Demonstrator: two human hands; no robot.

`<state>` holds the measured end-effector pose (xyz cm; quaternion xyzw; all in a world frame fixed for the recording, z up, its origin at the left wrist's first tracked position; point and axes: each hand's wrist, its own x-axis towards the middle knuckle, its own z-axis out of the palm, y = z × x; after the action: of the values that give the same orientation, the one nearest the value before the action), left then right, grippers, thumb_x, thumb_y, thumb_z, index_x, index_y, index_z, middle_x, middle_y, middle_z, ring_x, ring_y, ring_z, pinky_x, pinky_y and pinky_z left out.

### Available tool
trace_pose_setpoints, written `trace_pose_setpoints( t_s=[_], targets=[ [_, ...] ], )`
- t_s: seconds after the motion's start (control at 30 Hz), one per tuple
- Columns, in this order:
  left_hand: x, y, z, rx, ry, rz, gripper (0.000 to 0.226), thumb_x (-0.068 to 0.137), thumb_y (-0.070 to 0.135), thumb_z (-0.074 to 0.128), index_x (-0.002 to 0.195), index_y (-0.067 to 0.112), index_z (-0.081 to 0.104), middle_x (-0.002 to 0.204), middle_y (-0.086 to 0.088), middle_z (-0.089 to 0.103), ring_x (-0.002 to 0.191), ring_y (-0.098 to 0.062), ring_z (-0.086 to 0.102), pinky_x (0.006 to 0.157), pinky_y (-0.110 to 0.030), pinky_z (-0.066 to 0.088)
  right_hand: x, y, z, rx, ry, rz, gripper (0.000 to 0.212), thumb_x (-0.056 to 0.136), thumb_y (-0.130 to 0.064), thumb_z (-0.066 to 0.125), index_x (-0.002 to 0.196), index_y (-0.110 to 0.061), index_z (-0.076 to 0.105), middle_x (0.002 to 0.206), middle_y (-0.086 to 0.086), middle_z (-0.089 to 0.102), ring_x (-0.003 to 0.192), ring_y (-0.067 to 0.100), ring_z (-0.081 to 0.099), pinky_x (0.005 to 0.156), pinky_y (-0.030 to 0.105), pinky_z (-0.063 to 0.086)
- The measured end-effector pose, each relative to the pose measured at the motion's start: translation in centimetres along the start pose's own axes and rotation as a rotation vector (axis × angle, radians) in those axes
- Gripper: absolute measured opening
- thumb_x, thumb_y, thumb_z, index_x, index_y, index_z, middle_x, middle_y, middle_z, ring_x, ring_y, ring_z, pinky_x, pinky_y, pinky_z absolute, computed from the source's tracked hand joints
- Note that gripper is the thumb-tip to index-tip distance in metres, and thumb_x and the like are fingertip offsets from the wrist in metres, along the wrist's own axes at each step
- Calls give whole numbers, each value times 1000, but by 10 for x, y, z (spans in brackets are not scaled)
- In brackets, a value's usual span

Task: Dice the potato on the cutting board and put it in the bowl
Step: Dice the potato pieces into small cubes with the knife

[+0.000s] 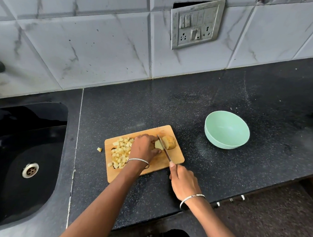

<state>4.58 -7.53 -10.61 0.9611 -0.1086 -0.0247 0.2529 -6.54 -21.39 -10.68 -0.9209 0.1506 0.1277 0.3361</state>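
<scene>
Two bare forearms reach in from the bottom edge, each with a thin silver bangle [192, 197] at the wrist. The right hand [182, 180] is wrapped round the handle of a steel-bladed kitchen knife [163, 148], with the forefinger laid straight along the top towards the blade; the handle itself is hidden inside the grip. The blade runs away from the person and stands in a cut through the brown-skinned potato [168, 142], which lies at the far right corner of the rectangular pale wooden cutting board [175, 155]. The left hand [144, 147] holds the potato from the left side, fingers curled down over its cut end, fingertips just beside the blade.

A heap of small pale yellow potato cubes [120, 149] covers the left half of the board, partly under the left wrist. One stray cube [99, 149] lies on the speckled black stone countertop [229, 90], just off the board's left edge.

The round mint-green plastic bowl [227, 129] stands upright on the countertop, to the right of the board and apart from it.

At the left a black sink [17, 163] with a metal drain [30, 170] is sunk into the counter. Behind, grey-veined white wall tiles [82, 47] carry a grimy switch and socket plate [196, 24].
</scene>
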Motion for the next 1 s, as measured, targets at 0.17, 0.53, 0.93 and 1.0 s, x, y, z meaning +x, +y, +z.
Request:
trace_pose_setpoints(
  t_s=[0.17, 0.53, 0.93, 1.0],
  targets=[
    [1, 1, -1, -55, -9, -36, 47, 71, 29, 85, 115, 20, 70, 96, 1, 74, 91, -16, 68, 82, -32, 54, -4, -10, 0, -58, -13, 23, 57, 103, -53, 15, 104, -15, 58, 106, 14, 64, 104, 39, 59, 79, 42, 42],
    [6, 5, -8, -143, -57, -152, 48, 64, 26, 89, 109, 18, 73, 87, 3, 71, 77, -10, 61, 72, -23, 49, 12, -26, -6, -133, -81, 135, 57, 104, -51, 21, 115, -8, 57, 121, 21, 58, 111, 41, 56, 87, 41, 44],
    [4, 5, -11, -184, -62, -171, 47, 60, 23, 91, 104, 16, 74, 84, 4, 71, 79, -12, 64, 76, -29, 54, -39, -4, -21, -263, -57, 140, 57, 103, -53, 18, 110, -14, 59, 116, 13, 63, 108, 37, 59, 82, 41, 45],
    [2, 6, -12, -179, -63, -162, 49, 61, 23, 91, 106, 16, 73, 84, 5, 69, 79, -12, 63, 75, -28, 53, -45, -2, -33, -270, -46, 153, 58, 103, -53, 18, 112, -14, 59, 117, 14, 63, 110, 38, 58, 83, 42, 45]
  ],
)
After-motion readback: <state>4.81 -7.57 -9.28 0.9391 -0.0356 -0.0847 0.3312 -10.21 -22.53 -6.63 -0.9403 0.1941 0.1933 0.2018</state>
